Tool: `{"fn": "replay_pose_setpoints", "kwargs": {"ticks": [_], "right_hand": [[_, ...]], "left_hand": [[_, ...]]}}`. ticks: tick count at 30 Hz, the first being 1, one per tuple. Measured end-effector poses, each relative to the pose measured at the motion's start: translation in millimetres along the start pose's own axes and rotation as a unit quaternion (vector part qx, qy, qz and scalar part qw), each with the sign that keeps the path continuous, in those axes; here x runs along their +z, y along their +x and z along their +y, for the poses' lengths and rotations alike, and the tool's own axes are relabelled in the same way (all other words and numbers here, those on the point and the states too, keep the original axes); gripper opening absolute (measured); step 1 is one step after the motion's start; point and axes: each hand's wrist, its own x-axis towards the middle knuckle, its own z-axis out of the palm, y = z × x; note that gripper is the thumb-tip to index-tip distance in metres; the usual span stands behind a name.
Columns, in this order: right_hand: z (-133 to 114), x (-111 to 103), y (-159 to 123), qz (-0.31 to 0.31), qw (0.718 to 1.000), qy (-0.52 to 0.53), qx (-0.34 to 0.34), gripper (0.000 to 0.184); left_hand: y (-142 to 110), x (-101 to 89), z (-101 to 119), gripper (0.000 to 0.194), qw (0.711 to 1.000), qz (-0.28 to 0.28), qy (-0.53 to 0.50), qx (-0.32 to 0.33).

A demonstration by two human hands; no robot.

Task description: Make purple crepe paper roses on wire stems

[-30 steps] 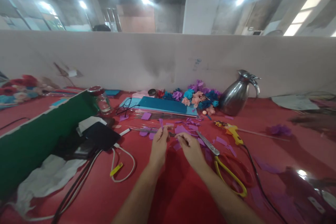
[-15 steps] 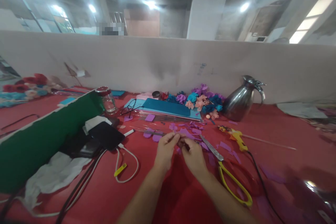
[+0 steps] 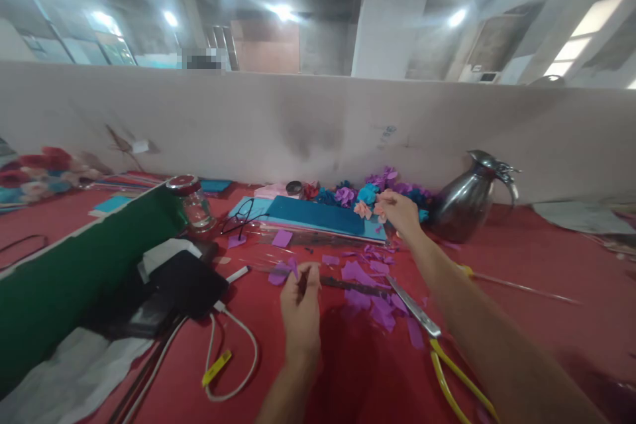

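My left hand (image 3: 302,305) is closed in a pinch low over the red table, with a purple paper piece (image 3: 293,267) sticking up at its fingertips. A thin dark stick (image 3: 348,283) lies just to its right among purple paper scraps (image 3: 355,271). My right hand (image 3: 403,213) reaches to the heap of paper flowers at the back, fingers drawn together beside a peach flower (image 3: 362,209). What those fingers hold, if anything, is hidden. Scissors (image 3: 415,308) with yellow handles lie below my right forearm, which covers most of a yellow tool (image 3: 466,269).
A metal jug (image 3: 460,205) stands right of the flowers. Blue sheets (image 3: 313,213) with eyeglasses (image 3: 243,217) lie at the back. On the left are a red-lidded glass jar (image 3: 193,204), a green partition (image 3: 99,265), a black phone-like slab (image 3: 191,281) and a white cable (image 3: 256,351).
My hands were together over the scraps. They have parted: the right has moved forward and right to the flowers, the left slightly left and nearer. The view has shifted a little.
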Motion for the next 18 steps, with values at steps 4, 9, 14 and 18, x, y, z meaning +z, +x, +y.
{"fn": "replay_pose_setpoints", "kwargs": {"ticks": [4, 9, 14, 18], "right_hand": [[10.1, 38.2, 53.7, -0.002, 0.997, -0.067, 0.037, 0.019], [25.2, 61.3, 68.1, 0.006, 0.997, -0.056, 0.043, 0.012], [29.6, 51.4, 66.7, 0.031, 0.998, -0.007, 0.046, 0.028], [30.4, 51.3, 63.4, 0.048, 0.997, 0.013, 0.060, 0.021]], "left_hand": [[0.4, -2.2, -8.0, 0.029, 0.999, 0.014, 0.034, -0.027], [-2.4, 0.5, -7.4, 0.030, 0.997, -0.018, 0.034, -0.061], [-3.1, 3.4, -2.9, 0.031, 0.995, -0.029, 0.035, -0.088], [-4.4, 4.8, -2.0, 0.031, 0.995, -0.039, 0.015, -0.096]]}}
